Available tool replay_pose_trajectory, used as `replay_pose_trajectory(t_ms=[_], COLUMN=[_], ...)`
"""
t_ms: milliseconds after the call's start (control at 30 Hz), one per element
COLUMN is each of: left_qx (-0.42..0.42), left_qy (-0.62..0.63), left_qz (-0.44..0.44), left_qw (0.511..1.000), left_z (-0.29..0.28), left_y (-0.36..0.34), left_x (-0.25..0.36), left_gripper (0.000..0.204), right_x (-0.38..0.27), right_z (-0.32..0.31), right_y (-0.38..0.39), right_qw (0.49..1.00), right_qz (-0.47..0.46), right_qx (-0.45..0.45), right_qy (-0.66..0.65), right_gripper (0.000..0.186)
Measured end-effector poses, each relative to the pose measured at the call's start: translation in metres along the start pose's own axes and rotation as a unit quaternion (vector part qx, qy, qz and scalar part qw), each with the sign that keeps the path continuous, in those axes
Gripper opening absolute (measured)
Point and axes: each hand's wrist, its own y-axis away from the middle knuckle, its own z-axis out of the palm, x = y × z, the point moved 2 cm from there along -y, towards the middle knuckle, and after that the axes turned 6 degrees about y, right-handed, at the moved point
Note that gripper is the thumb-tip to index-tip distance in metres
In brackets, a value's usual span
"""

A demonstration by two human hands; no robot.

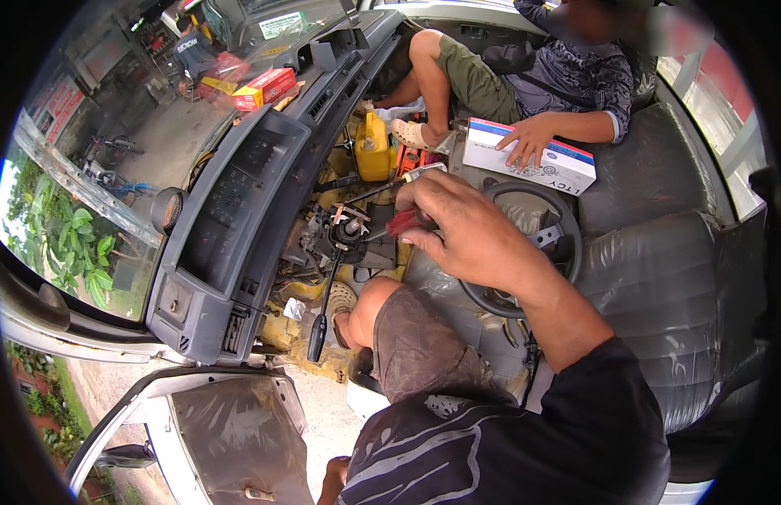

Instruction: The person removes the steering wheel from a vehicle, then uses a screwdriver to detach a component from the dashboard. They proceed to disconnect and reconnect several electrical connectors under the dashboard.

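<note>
My right hand (462,223) is closed around the red handle of a screwdriver (400,221), with its shaft toward the bared steering column (350,229). A black stalk with a thick grip (318,337) sticks out from the column switch toward my knee, and another stalk (373,192) points the opposite way. Behind my forearm, the detached steering wheel (573,244) lies on the seat. Of my left arm only a bit of skin shows at the lower edge; the left hand is out of sight.
A co-worker sits across the cab, one hand (525,139) on a white, blue and red box (567,168). A yellow jug (373,147) stands on the floor beside red tools. Pliers (515,331) lie near the seat. The dashboard (239,202) runs along the left; the door (230,438) hangs open.
</note>
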Motion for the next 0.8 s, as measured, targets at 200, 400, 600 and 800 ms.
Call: replay_pose_trajectory(t_ms=[200, 400, 600, 800], left_qx=[0.14, 0.214, 0.194, 0.186], left_qy=[-0.118, 0.132, 0.138, 0.216], left_qz=[0.073, 0.05, 0.034, -0.036], left_qw=[0.981, 0.967, 0.971, 0.958], left_z=[0.006, 0.019, 0.014, 0.003], left_y=[0.023, 0.041, 0.007, -0.029], left_x=[0.023, 0.061, 0.03, -0.018], left_gripper=[0.033, 0.024, 0.032, 0.032], right_x=[-0.01, -0.017, -0.025, -0.008], right_z=[0.007, -0.001, -0.001, -0.003], right_y=[0.003, 0.003, 0.004, 0.007], right_qw=[0.984, 0.989, 0.993, 0.975], right_qz=[0.056, 0.084, -0.061, 0.125], right_qx=[-0.088, -0.055, 0.038, -0.101], right_qy=[0.142, 0.107, 0.092, 0.151], right_gripper=[0.042, 0.024, 0.025, 0.038])
